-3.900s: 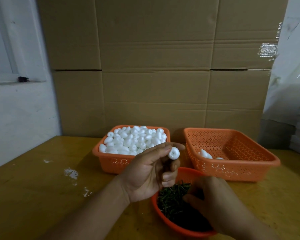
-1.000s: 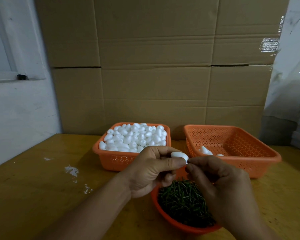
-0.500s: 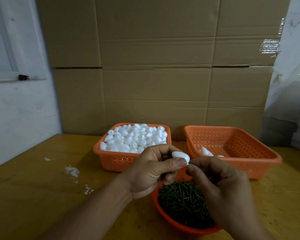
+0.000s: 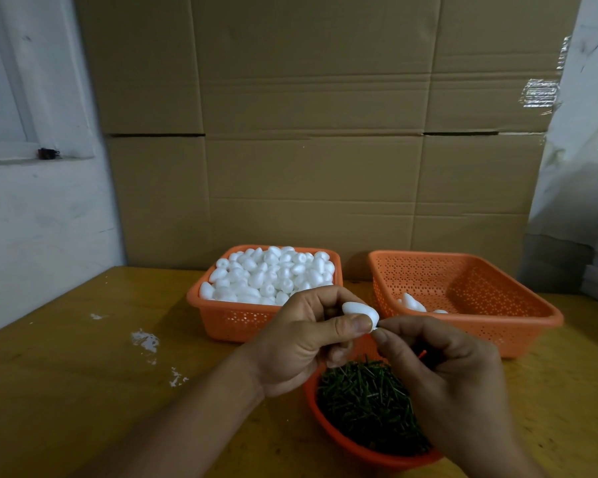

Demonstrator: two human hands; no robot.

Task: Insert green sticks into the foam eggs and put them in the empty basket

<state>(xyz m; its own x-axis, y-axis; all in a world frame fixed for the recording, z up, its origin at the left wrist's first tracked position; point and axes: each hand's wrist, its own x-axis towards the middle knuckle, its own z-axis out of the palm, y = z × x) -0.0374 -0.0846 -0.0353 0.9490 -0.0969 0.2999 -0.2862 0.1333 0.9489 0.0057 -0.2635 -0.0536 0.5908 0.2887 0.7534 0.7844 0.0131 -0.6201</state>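
One foam egg (image 4: 359, 310), white, smooth and tapered, lies sideways in the pinch of the left hand (image 4: 301, 343), thumb under it and fingers curled over, held above the round orange bowl (image 4: 313, 398) of green sticks (image 4: 366, 405). The right hand (image 4: 442, 370) has thumb and forefinger closed together at the egg's narrow end; whatever they pinch is too small to make out. Its wrist hides the bowl's right side. A few eggs (image 4: 409, 302) lie half hidden behind the right basket (image 4: 518, 326) rim; the left basket (image 4: 235, 319) is heaped with eggs.
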